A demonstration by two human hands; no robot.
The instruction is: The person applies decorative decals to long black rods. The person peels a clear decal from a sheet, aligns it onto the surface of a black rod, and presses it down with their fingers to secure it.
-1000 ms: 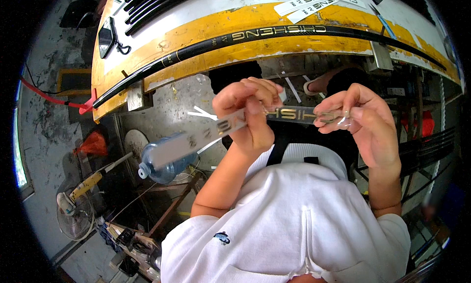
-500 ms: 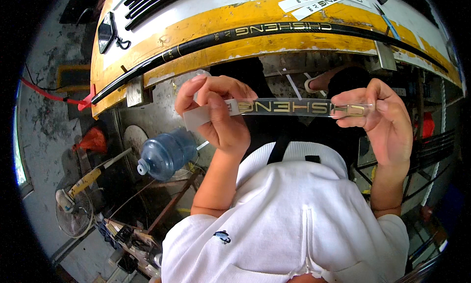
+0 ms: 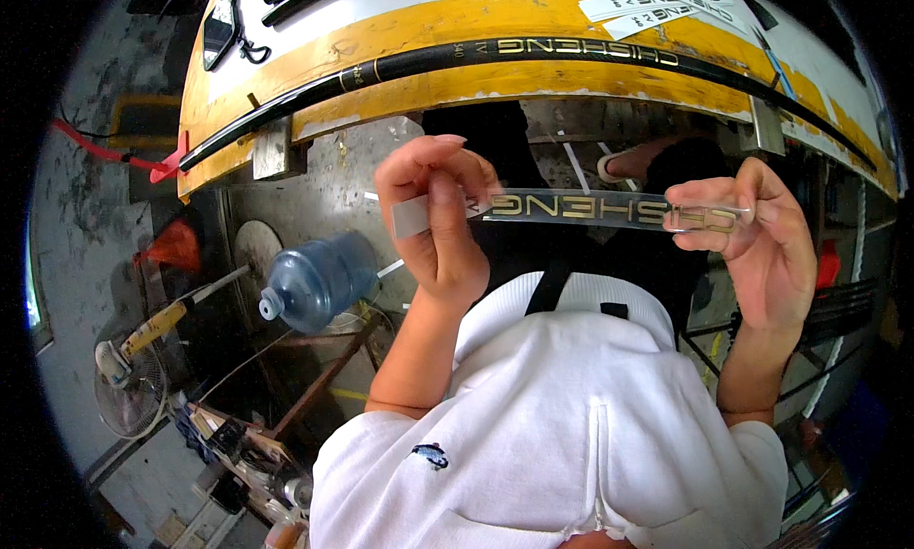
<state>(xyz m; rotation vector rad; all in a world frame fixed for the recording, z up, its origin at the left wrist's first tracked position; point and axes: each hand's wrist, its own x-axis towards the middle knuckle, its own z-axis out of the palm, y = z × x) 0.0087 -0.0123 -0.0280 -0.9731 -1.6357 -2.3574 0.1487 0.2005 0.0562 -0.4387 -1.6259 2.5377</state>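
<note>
Far left, a small fan [image 3: 130, 389] stood on the grey floor, with a yellow-handled tool [image 3: 167, 319] lying just beside it. A red strap [image 3: 114, 152] ran toward the left end of the yellow workbench [image 3: 286, 68]. Further right, a blue water jug [image 3: 319, 282] lay on its side below the bench edge.

Left hand [image 3: 438, 220] was raised in front of the chest, thumb and fingers pinched on the left end of a long clear decal strip [image 3: 590, 209], where a white backing tab [image 3: 411, 216] stuck out past the fingers. The strip carried gold lettering and was held roughly level, stretched between both hands, below the bench edge and above the white shirt [image 3: 562, 435].

A black rod [image 3: 533, 54] with similar gold lettering lay lengthwise along the yellow workbench top, well apart from the held strip. White decal sheets [image 3: 657, 11] lay on the bench beyond it.

Right hand [image 3: 762, 244] pinched the right end of the strip between thumb and fingertips, the remaining fingers curled loosely behind.
</note>
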